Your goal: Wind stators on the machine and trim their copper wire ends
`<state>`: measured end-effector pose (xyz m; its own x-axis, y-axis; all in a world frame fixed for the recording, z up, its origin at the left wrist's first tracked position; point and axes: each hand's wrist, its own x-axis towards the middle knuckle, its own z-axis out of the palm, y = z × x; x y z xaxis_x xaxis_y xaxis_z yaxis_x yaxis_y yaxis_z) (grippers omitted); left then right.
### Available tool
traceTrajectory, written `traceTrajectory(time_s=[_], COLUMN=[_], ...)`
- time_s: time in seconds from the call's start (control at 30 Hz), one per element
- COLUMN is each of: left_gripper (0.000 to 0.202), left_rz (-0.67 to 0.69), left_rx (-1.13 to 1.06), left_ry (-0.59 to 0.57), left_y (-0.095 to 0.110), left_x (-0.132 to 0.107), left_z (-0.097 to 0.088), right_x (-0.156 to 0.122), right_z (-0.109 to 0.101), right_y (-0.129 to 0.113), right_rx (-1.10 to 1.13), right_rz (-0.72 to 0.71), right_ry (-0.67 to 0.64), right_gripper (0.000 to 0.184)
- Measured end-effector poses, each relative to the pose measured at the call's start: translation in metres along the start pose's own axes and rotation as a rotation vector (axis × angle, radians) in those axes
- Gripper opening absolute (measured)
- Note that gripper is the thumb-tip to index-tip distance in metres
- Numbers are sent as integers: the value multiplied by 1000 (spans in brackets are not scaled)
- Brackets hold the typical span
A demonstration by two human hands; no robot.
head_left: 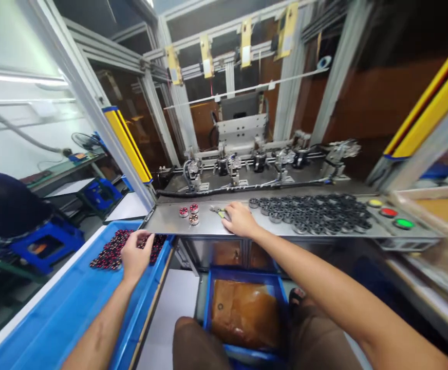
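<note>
In the head view, the left hand [135,253] is held over the near edge of a heap of small red-and-black parts [110,250] in a blue bin [54,313]. Its thumb and fingers are curved towards each other with a narrow gap; whether anything is pinched there cannot be told, since the fingertips are blurred. By the right hand [240,218], the green handles of a pair of pliers [221,211] are gripped at the front of the metal surface [166,223]; the handle ends are hidden under the fingers, while the tips are pointed left.

To the left of the pliers, two red-topped round parts [184,212] and a copper-coloured round part [193,219] are set close together. To the right, many dark ring-shaped parts [316,213] are crowded together, too tightly to be counted.

Marks on the pale labels of the yellow brackets [246,43] are too small to be read. The blue bin is cut off at the lower left, and the lower crate [243,272] is partly covered by the person's legs [204,344].
</note>
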<state>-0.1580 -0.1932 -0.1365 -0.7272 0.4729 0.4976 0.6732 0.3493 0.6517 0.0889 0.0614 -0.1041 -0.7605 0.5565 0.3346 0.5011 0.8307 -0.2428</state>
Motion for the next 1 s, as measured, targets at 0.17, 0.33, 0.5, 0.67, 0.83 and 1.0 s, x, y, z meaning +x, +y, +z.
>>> traceTrajectory(time_s=[0.17,0.33,0.5,0.67,0.83,1.0], left_gripper=[27,31,31,64,58,63], left_rz=[11,-81,-59,61,171,293], left_rx=[-193,-267,-265,-298,-446,-660], left_ry=[-382,-472,-381,-227,-91,16], left_y=[69,87,99,129,168,183], left_x=[22,35,25,-8,-82,-162], left_z=[55,86,85,52,5,-22], right_x=[-5,-6,-8,-5,-26,-128], right_z=[-2,-1,0,-4,-30,-63], right_y=[0,1,0,1,-15,-55], right_rx=[-64,-66,-11,111,358,702], right_rz=[-13,-26,-33,-51,-150,-204], right_ry=[-31,-33,-15,15,115,112], right_gripper=[31,31,31,29,29,24])
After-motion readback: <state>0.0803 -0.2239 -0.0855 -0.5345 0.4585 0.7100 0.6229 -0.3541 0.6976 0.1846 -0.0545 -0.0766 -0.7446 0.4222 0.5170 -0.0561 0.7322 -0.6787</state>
